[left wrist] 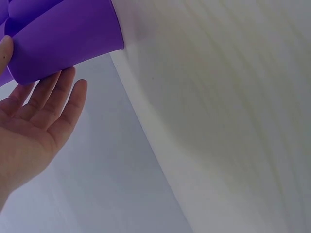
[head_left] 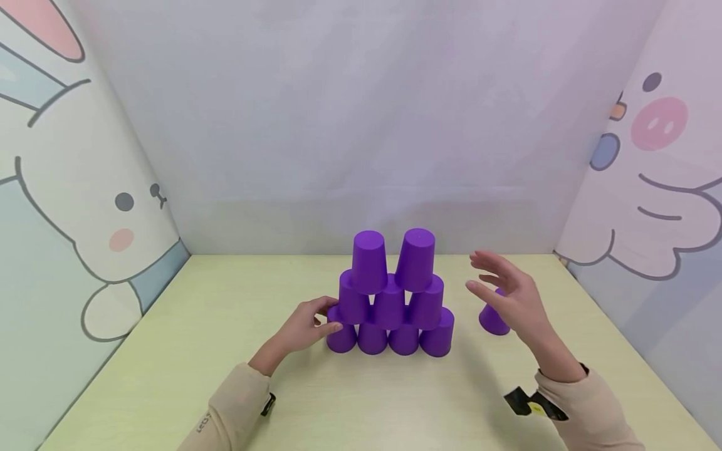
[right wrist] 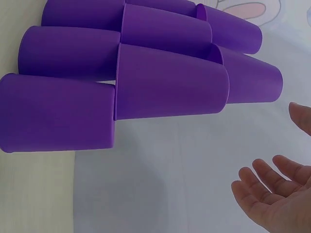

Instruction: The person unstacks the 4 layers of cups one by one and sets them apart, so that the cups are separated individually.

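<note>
Upside-down purple cups stand stacked in three rows: several at the bottom, three in the middle, two on top. My left hand is at the stack's lower left, thumb and fingers on either side of the end cup. In the left wrist view, its mostly straight fingertips touch that purple cup. My right hand is raised right of the stack, fingers spread and holding nothing. Behind it, partly hidden, another purple cup stands on the table. The right wrist view shows the stacked cups apart from the hand.
A pale yellow table bears the cups. A white wall rises behind, and side panels carry a cartoon rabbit and a cartoon pig. Both sleeves have dark wrist devices.
</note>
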Motion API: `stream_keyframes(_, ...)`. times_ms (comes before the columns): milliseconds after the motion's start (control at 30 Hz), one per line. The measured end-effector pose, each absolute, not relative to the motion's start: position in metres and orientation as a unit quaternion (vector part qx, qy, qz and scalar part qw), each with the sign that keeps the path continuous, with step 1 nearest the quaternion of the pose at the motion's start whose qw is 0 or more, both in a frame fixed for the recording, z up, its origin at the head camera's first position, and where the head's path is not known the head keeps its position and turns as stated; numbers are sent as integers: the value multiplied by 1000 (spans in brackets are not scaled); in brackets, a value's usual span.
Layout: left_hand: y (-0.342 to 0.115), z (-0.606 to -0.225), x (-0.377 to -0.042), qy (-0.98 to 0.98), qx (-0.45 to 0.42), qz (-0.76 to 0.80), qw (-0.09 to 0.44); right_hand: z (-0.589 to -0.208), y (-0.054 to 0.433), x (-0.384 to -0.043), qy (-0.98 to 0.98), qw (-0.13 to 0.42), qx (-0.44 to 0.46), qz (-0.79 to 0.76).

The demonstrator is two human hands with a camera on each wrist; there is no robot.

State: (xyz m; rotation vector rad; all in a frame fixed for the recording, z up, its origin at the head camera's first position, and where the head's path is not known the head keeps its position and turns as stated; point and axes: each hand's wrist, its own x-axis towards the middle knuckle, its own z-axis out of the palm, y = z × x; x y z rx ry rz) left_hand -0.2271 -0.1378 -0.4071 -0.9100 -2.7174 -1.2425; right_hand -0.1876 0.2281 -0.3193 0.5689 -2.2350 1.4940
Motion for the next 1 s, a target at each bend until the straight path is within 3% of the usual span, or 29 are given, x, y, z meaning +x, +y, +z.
stream_keyframes(1000,-137,-407,-227,-868,-290,-403,10,-309,195,-202,-780,175,251,547)
